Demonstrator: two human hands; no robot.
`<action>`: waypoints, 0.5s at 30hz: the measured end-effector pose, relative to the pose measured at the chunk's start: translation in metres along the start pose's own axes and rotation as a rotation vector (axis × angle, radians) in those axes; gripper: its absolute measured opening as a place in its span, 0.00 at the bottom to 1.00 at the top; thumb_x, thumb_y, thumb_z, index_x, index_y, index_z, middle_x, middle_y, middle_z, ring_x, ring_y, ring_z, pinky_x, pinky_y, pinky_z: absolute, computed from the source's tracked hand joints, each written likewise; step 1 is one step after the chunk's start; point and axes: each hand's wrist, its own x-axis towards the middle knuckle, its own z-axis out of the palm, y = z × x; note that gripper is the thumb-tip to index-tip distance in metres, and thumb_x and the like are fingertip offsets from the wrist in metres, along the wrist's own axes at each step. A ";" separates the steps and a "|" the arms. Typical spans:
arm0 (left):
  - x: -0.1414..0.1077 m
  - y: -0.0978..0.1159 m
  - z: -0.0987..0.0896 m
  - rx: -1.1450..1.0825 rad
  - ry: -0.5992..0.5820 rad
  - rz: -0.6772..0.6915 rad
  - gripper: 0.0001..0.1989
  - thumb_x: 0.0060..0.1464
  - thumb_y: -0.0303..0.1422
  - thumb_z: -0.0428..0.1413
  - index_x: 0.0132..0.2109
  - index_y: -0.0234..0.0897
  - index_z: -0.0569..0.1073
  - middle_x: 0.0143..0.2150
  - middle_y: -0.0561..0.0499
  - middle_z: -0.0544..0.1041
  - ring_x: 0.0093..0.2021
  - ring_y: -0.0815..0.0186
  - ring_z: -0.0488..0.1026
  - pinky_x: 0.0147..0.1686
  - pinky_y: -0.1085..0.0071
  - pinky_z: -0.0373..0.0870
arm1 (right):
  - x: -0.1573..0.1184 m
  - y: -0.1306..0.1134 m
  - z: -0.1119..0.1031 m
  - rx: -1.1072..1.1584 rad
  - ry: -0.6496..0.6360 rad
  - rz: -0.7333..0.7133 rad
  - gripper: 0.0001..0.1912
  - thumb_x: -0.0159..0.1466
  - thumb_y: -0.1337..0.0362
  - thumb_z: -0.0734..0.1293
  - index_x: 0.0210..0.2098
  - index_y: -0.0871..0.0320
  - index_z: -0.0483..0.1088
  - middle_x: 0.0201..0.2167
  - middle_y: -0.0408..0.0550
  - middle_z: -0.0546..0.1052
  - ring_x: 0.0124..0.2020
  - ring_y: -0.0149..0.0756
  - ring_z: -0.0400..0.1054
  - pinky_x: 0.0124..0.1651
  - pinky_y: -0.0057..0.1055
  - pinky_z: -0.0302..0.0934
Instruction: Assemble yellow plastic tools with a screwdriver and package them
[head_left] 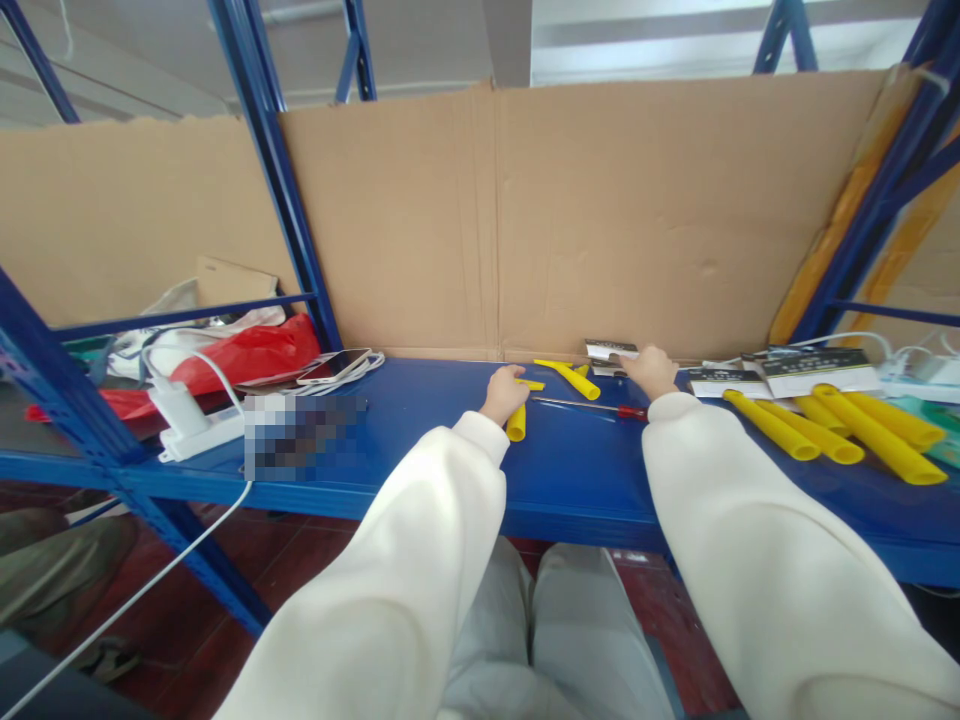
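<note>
My left hand (pixel 503 393) is closed around a short yellow tube (pixel 516 424) that rests on the blue shelf (pixel 420 440). My right hand (pixel 649 369) lies further back, its fingers on a small black-and-white packet (pixel 606 351) by the cardboard wall. Between the hands lie another yellow tube (pixel 574 379) and a thin screwdriver with a red handle (pixel 600 406). Both arms wear white sleeves.
Several long yellow tubes (pixel 840 428) and labelled packets (pixel 817 368) lie at the right. At the left are a white power strip with cable (pixel 187 425), a phone (pixel 336 364) and a red bag (pixel 247 355). Blue rack uprights (pixel 281 190) and cardboard (pixel 600 210) bound the back.
</note>
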 end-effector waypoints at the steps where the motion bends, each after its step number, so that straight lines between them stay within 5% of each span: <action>1: 0.000 -0.001 0.000 -0.011 0.006 -0.002 0.25 0.49 0.15 0.55 0.55 0.30 0.79 0.56 0.42 0.80 0.58 0.60 0.75 0.59 0.73 0.67 | 0.001 0.002 -0.001 0.072 0.036 0.010 0.23 0.62 0.56 0.69 0.51 0.67 0.73 0.50 0.71 0.77 0.55 0.58 0.72 0.55 0.49 0.63; 7: 0.002 -0.004 0.001 -0.009 0.030 0.001 0.24 0.49 0.15 0.56 0.52 0.31 0.80 0.55 0.41 0.80 0.57 0.59 0.76 0.58 0.73 0.67 | 0.006 0.003 0.003 0.590 0.189 0.020 0.15 0.57 0.59 0.73 0.39 0.61 0.71 0.40 0.59 0.79 0.45 0.49 0.76 0.52 0.45 0.68; 15: -0.003 -0.006 -0.005 0.166 -0.013 -0.161 0.23 0.54 0.29 0.60 0.58 0.35 0.76 0.57 0.41 0.78 0.59 0.53 0.74 0.55 0.64 0.70 | -0.005 -0.001 0.007 1.308 -0.012 0.224 0.19 0.52 0.79 0.72 0.32 0.55 0.61 0.25 0.36 0.72 0.25 0.26 0.72 0.36 0.25 0.73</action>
